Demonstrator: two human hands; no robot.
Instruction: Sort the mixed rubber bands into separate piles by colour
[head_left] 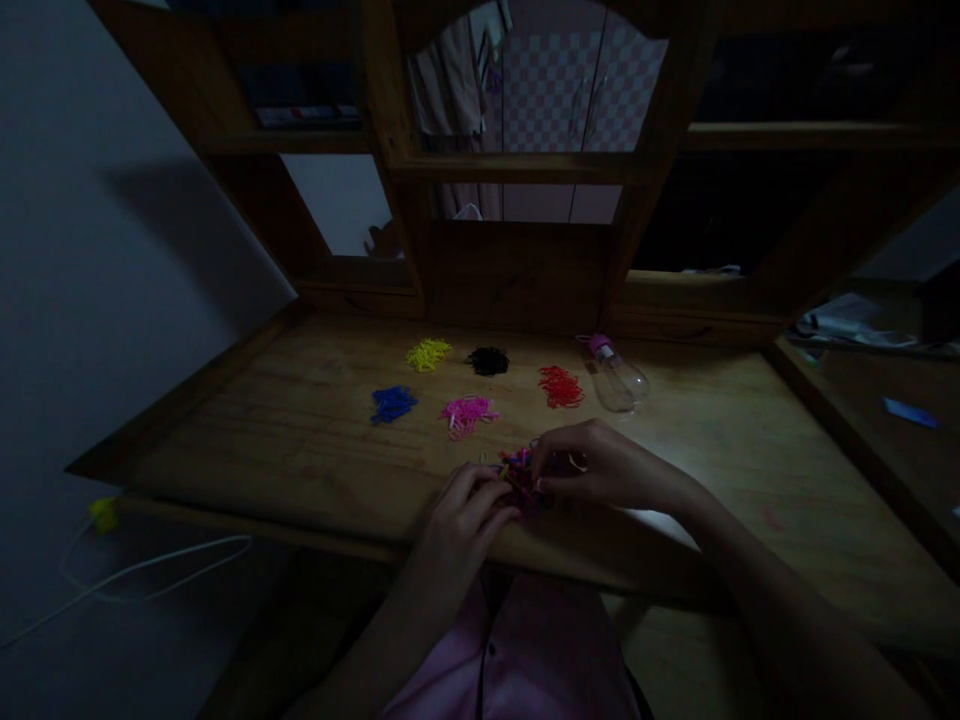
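Observation:
A mixed heap of small coloured rubber bands (519, 480) lies near the front edge of the wooden desk, between my two hands. My left hand (466, 510) rests at the heap's left side, its fingers bent and slightly apart, their tips touching the bands. From the right, my right hand (581, 462) reaches over the heap with thumb and fingers pinched down into the bands; the exact piece between them is hidden. Beyond sit single-colour piles: pink bands (466, 414), blue bands (393, 403), yellow bands (428, 354), black bands (488, 361) and red bands (560, 387).
A clear bulb-shaped bottle (621, 385) with a pink cap lies right of the red pile. One loose pale band (484, 457) is near the heap. A wooden shelf unit (517, 270) rises at the back. A white cable (165, 555) hangs at left. The room is dim.

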